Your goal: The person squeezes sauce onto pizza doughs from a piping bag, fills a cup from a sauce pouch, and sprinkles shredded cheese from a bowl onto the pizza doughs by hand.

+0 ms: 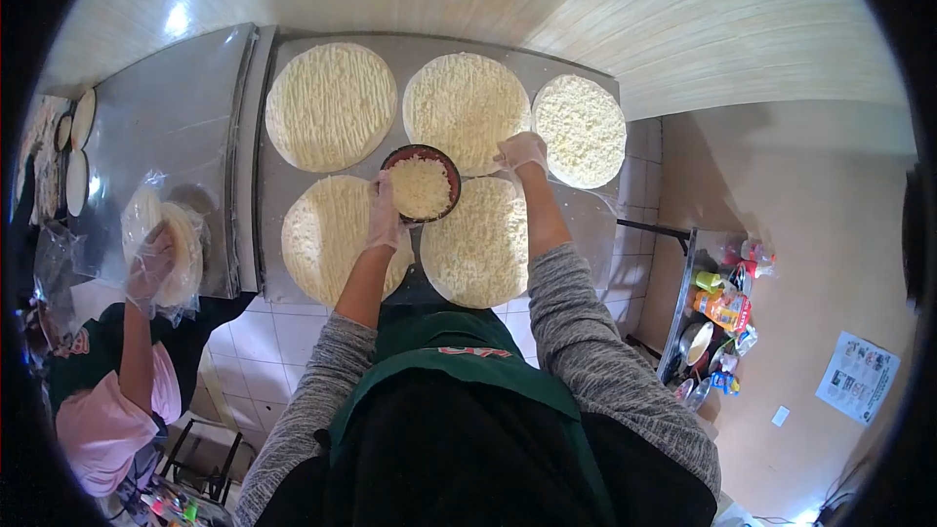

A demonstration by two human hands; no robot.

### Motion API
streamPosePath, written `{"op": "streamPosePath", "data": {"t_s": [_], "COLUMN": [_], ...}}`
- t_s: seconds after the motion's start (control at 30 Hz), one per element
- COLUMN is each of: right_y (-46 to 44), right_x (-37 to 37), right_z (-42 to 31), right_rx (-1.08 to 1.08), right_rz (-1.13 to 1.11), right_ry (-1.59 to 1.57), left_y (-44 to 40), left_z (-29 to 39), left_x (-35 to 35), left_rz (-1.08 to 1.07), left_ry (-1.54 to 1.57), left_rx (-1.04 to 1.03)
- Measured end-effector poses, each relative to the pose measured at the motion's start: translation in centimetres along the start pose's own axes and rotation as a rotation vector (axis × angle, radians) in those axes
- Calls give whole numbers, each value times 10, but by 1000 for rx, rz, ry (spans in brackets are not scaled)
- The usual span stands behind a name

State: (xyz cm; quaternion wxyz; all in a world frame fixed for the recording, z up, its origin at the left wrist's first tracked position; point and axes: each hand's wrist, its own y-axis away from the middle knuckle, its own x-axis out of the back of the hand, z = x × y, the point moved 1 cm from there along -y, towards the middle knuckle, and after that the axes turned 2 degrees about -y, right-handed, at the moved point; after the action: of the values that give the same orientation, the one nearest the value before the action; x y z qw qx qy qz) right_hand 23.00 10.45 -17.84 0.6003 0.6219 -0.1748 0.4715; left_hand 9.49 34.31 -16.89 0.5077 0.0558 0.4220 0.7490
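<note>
Five large round flatbreads lie on the metal table [439, 45], among them a thickly covered one [582, 132] at the right. Grated white cheese fills a dark bowl [422, 185] near the middle. Gloved, my left hand [386, 215] grips the bowl's left rim. My gloved right hand [522, 153] is over the right edge of the upper middle flatbread [467, 109], fingers bunched together; whatever they hold is too small to make out. Below are the lower middle flatbread [478, 244] and the lower left flatbread [337, 234]; the upper left flatbread [332, 105] shows creamy stripes.
At the left, a co-worker's gloved hand [151, 263] holds a plastic bag of flatbreads [181, 278] beside another metal table [156, 117]. A shelf [678, 307] with bottles and packages stands at the right. A wall rises behind the table.
</note>
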Motion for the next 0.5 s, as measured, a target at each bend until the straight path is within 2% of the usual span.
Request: {"op": "streamPosePath", "data": {"t_s": [0.03,0.1,0.13,0.2,0.27,0.3,0.37,0.43,0.5], "right_y": [-17,-55,-43,8,55,56,67,71,67], "right_x": [-16,-65,-50,28,83,76,65,52,29], "right_z": [9,25,19,-8,-48,-68,-98,-102,-101], "right_rx": [-3,-71,-69,-98,202,229,228,201,502], "right_rz": [1,224,222,373,145,170,245,299,281], "right_ry": [-1,-347,-350,-579,-618,-576,-453,-369,-701], "left_y": [-5,-8,-6,-9,-22,-29,-40,-39,-32], "left_z": [-6,-9,-8,-10,-23,-29,-36,-32,-28], "left_x": [-2,-7,-14,-23,-32,-33,-36,-36,-35], "left_rz": [-27,-52,-70,-85,-137,-144,-131,-122,-108], "left_ry": [4,6,-17,-44,38,37,-247,-230,-217], "left_rx": [-22,-42,-33,-25,-151,-150,-248,-236,-214]}}
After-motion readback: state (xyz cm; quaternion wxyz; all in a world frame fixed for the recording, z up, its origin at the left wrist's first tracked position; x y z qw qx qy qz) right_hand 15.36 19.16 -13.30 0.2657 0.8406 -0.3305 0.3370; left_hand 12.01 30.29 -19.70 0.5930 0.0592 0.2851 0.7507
